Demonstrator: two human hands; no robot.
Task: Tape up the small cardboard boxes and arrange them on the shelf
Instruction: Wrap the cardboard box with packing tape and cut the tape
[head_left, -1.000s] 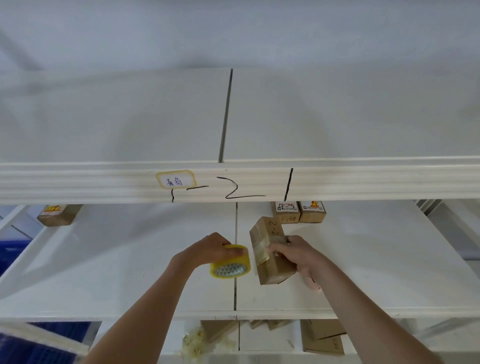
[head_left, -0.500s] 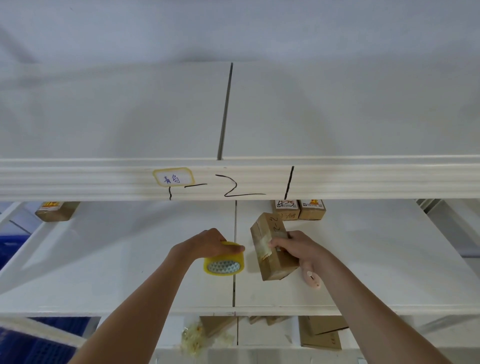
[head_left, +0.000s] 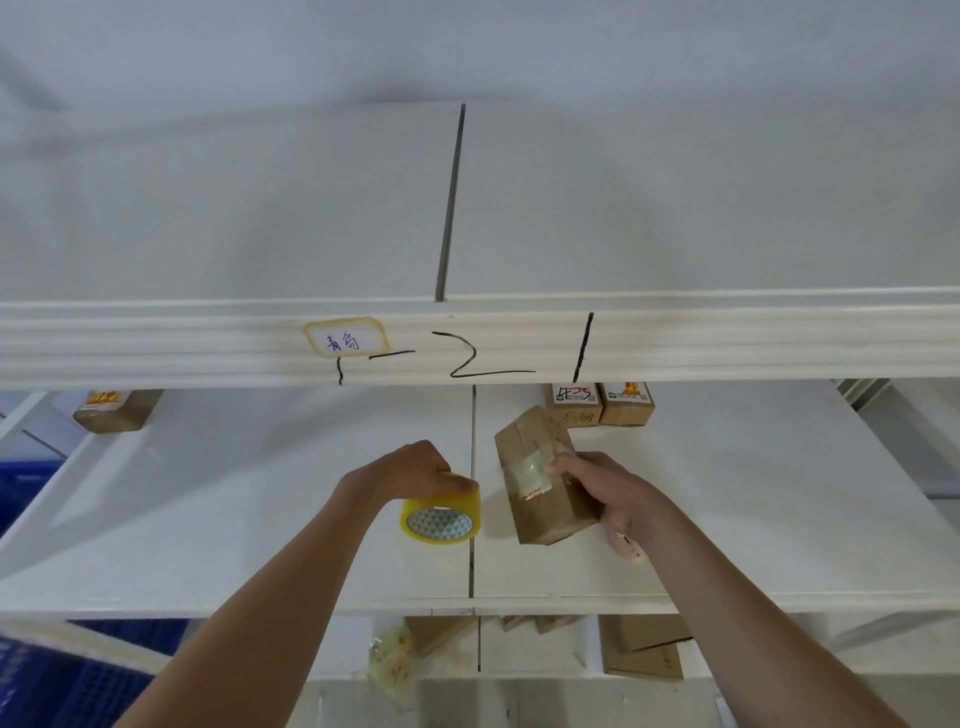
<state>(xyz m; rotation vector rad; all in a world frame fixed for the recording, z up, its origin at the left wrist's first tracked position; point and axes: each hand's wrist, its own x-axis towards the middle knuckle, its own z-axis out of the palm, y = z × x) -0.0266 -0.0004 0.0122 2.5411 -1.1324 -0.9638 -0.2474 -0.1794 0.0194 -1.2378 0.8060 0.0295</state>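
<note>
My left hand (head_left: 410, 470) grips a roll of yellowish clear tape (head_left: 441, 515) from above, over the middle shelf (head_left: 208, 519). My right hand (head_left: 605, 486) holds a small brown cardboard box (head_left: 540, 499), tilted, with a strip of clear tape across its top face; my fingers lie on that tape. A pink tool (head_left: 628, 548) sticks out under my right palm. Two taped boxes with labels (head_left: 574, 405) (head_left: 627, 404) stand side by side at the back of the shelf, just behind the held box.
Another labelled box (head_left: 117, 410) lies at the back left of the shelf. The upper shelf beam (head_left: 727, 343) with a handwritten label (head_left: 345, 338) runs across above my hands. Flat cardboard pieces (head_left: 644, 649) and crumpled tape (head_left: 389, 660) lie on the lower shelf. A blue crate (head_left: 31, 488) is at left.
My left hand with the tape roll has moved slightly left, away from the box. My right hand has shifted on the box, fingers now over the tape strip.
</note>
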